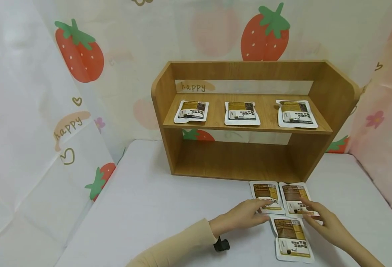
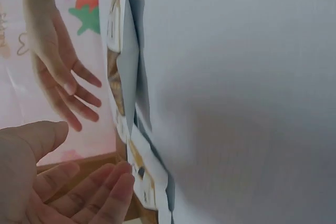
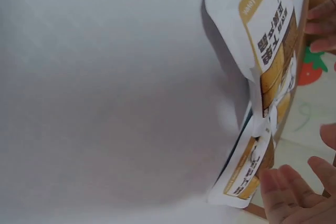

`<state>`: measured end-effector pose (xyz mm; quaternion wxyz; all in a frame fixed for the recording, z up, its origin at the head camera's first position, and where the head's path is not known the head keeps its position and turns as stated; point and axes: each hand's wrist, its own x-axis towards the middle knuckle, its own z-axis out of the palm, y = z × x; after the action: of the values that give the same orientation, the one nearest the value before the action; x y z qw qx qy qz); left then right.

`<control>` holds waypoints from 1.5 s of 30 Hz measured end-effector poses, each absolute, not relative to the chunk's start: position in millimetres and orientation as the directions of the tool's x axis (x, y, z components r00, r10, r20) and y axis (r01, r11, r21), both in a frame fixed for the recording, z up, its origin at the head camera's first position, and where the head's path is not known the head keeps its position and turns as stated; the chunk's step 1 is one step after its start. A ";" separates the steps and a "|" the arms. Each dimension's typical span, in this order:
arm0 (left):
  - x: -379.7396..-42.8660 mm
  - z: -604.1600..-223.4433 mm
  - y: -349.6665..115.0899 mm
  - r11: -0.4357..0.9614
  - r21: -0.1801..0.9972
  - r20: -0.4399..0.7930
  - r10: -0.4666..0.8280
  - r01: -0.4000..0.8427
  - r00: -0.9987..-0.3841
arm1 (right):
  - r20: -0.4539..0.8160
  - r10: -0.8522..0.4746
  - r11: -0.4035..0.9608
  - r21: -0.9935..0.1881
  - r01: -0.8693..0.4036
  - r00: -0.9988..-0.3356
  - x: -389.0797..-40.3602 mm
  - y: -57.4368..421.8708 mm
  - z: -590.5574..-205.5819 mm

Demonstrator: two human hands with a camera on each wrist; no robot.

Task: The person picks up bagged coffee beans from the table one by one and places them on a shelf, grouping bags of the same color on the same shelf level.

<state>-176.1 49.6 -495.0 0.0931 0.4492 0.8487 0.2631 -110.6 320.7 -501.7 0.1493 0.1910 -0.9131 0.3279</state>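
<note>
By my reckoning the work is half done. Three packs [image 1: 242, 114] sit spaced along the upper shelf [image 1: 217, 113] of the rack [image 1: 242, 70]. Three more lie on the counter [image 1: 142, 207] before it: a left pack [image 1: 265, 190] and a right pack [image 1: 292, 192] side by side, a front pack [image 1: 291, 237] nearer the person. Those, I'd judge, are what's left. The left hand [image 1: 246, 216] is at the left pack, the right hand [image 1: 327, 226] at the right pack. Both have fingers loosely apart, gripping nothing; whether the fingertips touch, I can't tell.

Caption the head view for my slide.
Left hand and right hand over three packets, before a wooden shelf bearing three more.
</note>
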 end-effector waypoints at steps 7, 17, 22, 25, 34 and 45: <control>-167.2 -503.0 54.0 0.408 0.622 0.029 0.841 0.669 -0.540 | 0.276 -0.238 0.740 -0.569 -0.358 -0.931 -103.9 328.9 -508.0; -161.5 -510.7 57.8 0.403 0.741 -0.066 0.840 0.537 -0.539 | 0.153 -0.287 0.721 -0.616 -0.318 -0.946 -97.1 332.4 -516.6; -158.2 -511.3 60.5 0.402 0.770 -0.086 0.835 0.495 -0.544 | 0.028 -0.317 0.725 -0.638 -0.261 -0.948 -98.8 331.4 -513.4; -156.4 -510.9 61.8 0.397 0.788 -0.091 0.831 0.471 -0.549 | -0.034 -0.327 0.719 -0.657 -0.226 -0.944 -100.0 330.1 -511.5; -151.5 -513.2 65.8 0.387 0.780 -0.060 0.829 0.492 -0.556 | -0.159 -0.332 0.615 -0.783 -0.086 -0.930 -98.8 330.4 -512.0; -149.4 -513.5 65.7 0.384 0.751 0.004 0.811 0.538 -0.585 | 0.067 -0.310 0.596 -0.763 -0.249 -0.948 -93.0 324.0 -520.6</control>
<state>-149.4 65.7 -513.5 0.1861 0.4158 0.8109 0.3674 -93.0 324.0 -520.6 -0.0365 0.1565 -0.8927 0.4211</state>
